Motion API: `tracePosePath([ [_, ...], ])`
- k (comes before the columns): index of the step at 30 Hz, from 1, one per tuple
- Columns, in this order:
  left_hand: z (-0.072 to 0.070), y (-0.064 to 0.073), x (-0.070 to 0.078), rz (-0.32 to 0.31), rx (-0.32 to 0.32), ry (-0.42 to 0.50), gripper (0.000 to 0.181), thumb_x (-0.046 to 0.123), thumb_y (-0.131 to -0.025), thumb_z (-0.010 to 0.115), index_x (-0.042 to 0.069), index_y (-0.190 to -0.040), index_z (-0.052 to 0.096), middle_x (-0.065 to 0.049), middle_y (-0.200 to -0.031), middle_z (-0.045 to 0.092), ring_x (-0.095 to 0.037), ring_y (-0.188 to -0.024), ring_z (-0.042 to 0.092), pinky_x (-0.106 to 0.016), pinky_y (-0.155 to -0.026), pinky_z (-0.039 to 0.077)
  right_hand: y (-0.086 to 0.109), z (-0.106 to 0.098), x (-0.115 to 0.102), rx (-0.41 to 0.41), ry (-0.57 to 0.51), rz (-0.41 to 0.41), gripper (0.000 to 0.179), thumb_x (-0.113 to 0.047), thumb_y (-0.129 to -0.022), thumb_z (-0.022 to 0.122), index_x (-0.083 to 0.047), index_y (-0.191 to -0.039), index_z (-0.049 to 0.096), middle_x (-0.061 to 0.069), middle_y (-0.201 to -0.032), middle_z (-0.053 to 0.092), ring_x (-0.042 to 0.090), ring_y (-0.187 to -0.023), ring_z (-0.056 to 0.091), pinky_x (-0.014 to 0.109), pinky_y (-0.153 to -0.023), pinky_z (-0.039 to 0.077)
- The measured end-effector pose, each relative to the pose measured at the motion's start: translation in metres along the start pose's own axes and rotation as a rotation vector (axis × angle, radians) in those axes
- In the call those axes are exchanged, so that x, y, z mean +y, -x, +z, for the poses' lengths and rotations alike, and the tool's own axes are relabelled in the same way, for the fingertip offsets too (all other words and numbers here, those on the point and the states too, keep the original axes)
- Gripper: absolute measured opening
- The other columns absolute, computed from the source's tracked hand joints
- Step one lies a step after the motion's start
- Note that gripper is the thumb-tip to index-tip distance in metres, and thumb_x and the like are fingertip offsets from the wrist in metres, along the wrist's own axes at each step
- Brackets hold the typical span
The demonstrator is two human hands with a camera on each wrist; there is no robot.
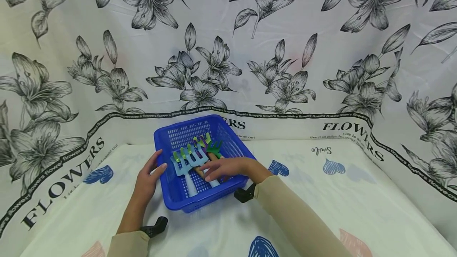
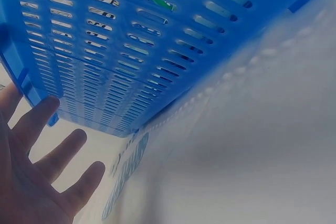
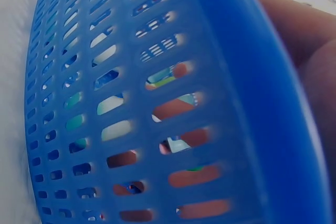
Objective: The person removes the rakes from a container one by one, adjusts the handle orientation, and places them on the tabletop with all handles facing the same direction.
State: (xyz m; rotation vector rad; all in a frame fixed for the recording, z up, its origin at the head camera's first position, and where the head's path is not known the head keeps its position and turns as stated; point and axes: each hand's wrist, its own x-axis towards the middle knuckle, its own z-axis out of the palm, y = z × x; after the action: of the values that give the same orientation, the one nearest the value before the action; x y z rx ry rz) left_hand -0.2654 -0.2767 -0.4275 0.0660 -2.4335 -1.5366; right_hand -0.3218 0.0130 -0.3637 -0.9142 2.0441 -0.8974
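Observation:
A blue plastic basket point(image 1: 210, 198) with slotted walls holds several small garden hand forks. Two pale-blue forks point(image 1: 189, 179) lie in front, tines toward the far side. Behind them are yellow-green tines, a purple piece and a green rake point(image 1: 215, 148); tan handles show below. My left hand point(image 1: 149, 173) touches the basket's left rim, the thumb at its top edge; the left wrist view shows its other fingers spread and nearly straight outside the wall. My right hand point(image 1: 228, 168) reaches over the right rim, fingers extended above the fork handles. Through the slots its fingers show partly in the right wrist view.
The basket stands on a white cloth point(image 1: 321, 201) printed with blue and pink hearts. A curtain point(image 1: 235, 58) with grey flowers hangs behind it. A black camera point(image 1: 155, 227) sits on the left wrist, another point(image 1: 244, 194) on the right.

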Motion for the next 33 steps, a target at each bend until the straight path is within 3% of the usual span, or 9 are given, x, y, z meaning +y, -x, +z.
tracePosePath([
  [6,0.001,0.001,0.0,-0.004,-0.002,-0.01,0.064,0.047,-0.097,0.05,0.032,-0.155,0.026,-0.012,-0.158,0.026,-0.041,-0.141,0.026,-0.066,-0.105,0.025,0.001,0.0,0.0,0.013,0.0,0.002,0.056,-0.036,-0.096,0.056,-0.017,-0.147,0.044,0.005,-0.14,0.052,0.024,-0.122,0.053,0.044,-0.096,0.048],
  [10,0.0,0.001,0.0,0.012,-0.006,-0.01,0.064,0.045,-0.098,0.05,0.03,-0.155,0.025,-0.013,-0.158,0.026,-0.041,-0.141,0.026,-0.067,-0.105,0.025,0.003,-0.001,-0.001,0.093,-0.013,-0.033,0.052,-0.034,-0.095,0.058,-0.016,-0.143,0.049,0.004,-0.133,0.056,0.019,-0.118,0.055,0.042,-0.096,0.048],
  [16,-0.001,0.001,-0.004,0.028,-0.002,-0.015,0.063,0.044,-0.099,0.05,0.029,-0.155,0.026,-0.014,-0.157,0.028,-0.041,-0.14,0.027,-0.068,-0.104,0.025,0.005,-0.004,0.001,0.195,-0.024,-0.16,0.047,-0.026,-0.095,0.061,-0.016,-0.139,0.053,0.008,-0.129,0.061,0.01,-0.109,0.058,0.033,-0.093,0.047],
  [25,-0.002,0.002,-0.004,0.036,-0.001,-0.016,0.064,0.046,-0.098,0.049,0.028,-0.155,0.025,-0.014,-0.157,0.027,-0.043,-0.14,0.027,-0.069,-0.103,0.026,0.008,-0.003,0.004,0.428,-0.012,-0.228,0.037,-0.024,-0.094,0.065,-0.011,-0.128,0.062,-0.001,-0.121,0.065,0.018,-0.115,0.056,0.04,-0.097,0.045],
  [28,-0.002,0.003,-0.002,0.037,-0.003,-0.015,0.064,0.045,-0.099,0.049,0.028,-0.155,0.025,-0.014,-0.157,0.027,-0.043,-0.14,0.027,-0.068,-0.103,0.026,0.01,-0.003,0.005,0.501,-0.012,-0.222,0.031,-0.024,-0.093,0.065,-0.012,-0.121,0.067,-0.004,-0.115,0.066,0.016,-0.106,0.06,0.042,-0.094,0.046],
  [33,-0.001,0.002,-0.002,0.04,-0.008,-0.018,0.064,0.044,-0.099,0.049,0.027,-0.155,0.025,-0.015,-0.157,0.027,-0.042,-0.14,0.027,-0.068,-0.104,0.026,0.015,-0.002,0.005,0.563,-0.102,-0.216,0.022,-0.022,-0.094,0.064,-0.01,-0.112,0.069,0.004,-0.101,0.071,0.016,-0.084,0.069,0.049,-0.089,0.05],
])
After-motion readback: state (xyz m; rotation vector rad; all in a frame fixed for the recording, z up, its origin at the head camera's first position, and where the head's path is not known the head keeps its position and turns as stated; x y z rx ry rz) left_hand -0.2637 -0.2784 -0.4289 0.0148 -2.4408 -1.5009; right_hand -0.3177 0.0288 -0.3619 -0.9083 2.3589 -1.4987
